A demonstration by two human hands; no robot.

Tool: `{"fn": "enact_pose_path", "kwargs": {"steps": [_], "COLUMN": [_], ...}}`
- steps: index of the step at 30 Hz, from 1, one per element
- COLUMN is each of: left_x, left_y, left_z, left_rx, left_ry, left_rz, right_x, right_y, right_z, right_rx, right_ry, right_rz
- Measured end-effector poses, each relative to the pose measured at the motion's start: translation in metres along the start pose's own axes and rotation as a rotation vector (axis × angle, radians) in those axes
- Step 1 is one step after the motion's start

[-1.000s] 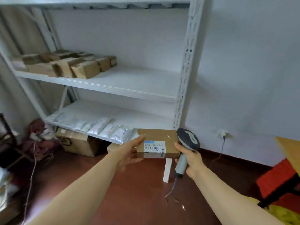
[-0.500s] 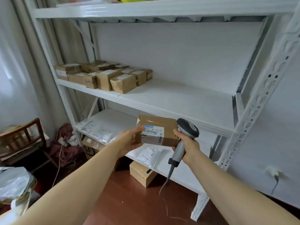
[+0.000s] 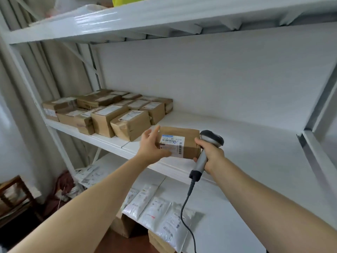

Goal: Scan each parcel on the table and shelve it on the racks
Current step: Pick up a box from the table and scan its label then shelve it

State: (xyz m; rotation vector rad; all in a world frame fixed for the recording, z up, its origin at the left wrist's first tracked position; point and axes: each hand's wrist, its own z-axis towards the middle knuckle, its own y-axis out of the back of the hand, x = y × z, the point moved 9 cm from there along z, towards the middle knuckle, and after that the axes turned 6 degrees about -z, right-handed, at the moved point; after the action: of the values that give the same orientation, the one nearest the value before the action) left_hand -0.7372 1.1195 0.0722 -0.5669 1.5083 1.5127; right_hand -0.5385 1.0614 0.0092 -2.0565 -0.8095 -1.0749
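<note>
1. The parcel [image 3: 190, 141], a brown cardboard box, is at the centre of the frame, over the front edge of the middle shelf [image 3: 246, 143] of the white rack [image 3: 314, 148]. I cannot tell whether its underside touches the shelf.
2. A white label [image 3: 171, 143] with barcodes faces the camera on the left half of the parcel.
3. The left hand [image 3: 152, 147] holds the parcel's left end. Its thumb lies across the lower front below the label, and its fingers reach up behind the far corner.
4. The right hand [image 3: 211, 153] is wrapped around the handle of a grey scanner [image 3: 212, 138]. The fingers touch the parcel's right end, so the box sits between the two hands.
5. The scanner's dark head stands just right of the parcel, and its cable [image 3: 185, 209] hangs towards the bottom of the frame.
6. To the left on the same shelf is a tight group of brown boxes [image 3: 113, 115], most with white labels on top. The nearest one is close to the left hand.
7. White mailer bags [image 3: 156, 212] lie on the lower shelf [image 3: 228, 216], bottom centre.
8. Cardboard boxes [image 3: 124, 226] stand beneath the lower shelf.
9. The top shelf [image 3: 164, 17] runs across the upper part of the frame.
10. A wooden chair [image 3: 15, 194] is at the lower left.
</note>
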Motion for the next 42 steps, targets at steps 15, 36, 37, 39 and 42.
{"fn": "enact_pose_path", "kwargs": {"steps": [15, 36, 37, 39, 42], "left_x": [0.027, 0.038, 0.034, 0.028, 0.017], "left_y": [-0.064, -0.099, -0.098, -0.098, -0.102], "left_z": [0.195, 0.343, 0.349, 0.360, 0.379], "left_rx": [0.144, 0.230, 0.203, 0.175, 0.150], "left_ry": [-0.218, -0.264, -0.271, -0.307, -0.397], "left_rz": [0.314, 0.831, 0.852, 0.878, 0.910], "right_x": [0.040, 0.073, 0.076, 0.084, 0.089], "right_y": [-0.035, -0.104, -0.105, -0.105, -0.099], "right_z": [0.157, 0.263, 0.265, 0.266, 0.267], "right_rx": [-0.148, -0.160, -0.145, -0.135, -0.160], "right_ry": [-0.093, -0.092, -0.076, -0.053, -0.054], "right_rz": [-0.068, 0.297, 0.307, 0.264, 0.179]}}
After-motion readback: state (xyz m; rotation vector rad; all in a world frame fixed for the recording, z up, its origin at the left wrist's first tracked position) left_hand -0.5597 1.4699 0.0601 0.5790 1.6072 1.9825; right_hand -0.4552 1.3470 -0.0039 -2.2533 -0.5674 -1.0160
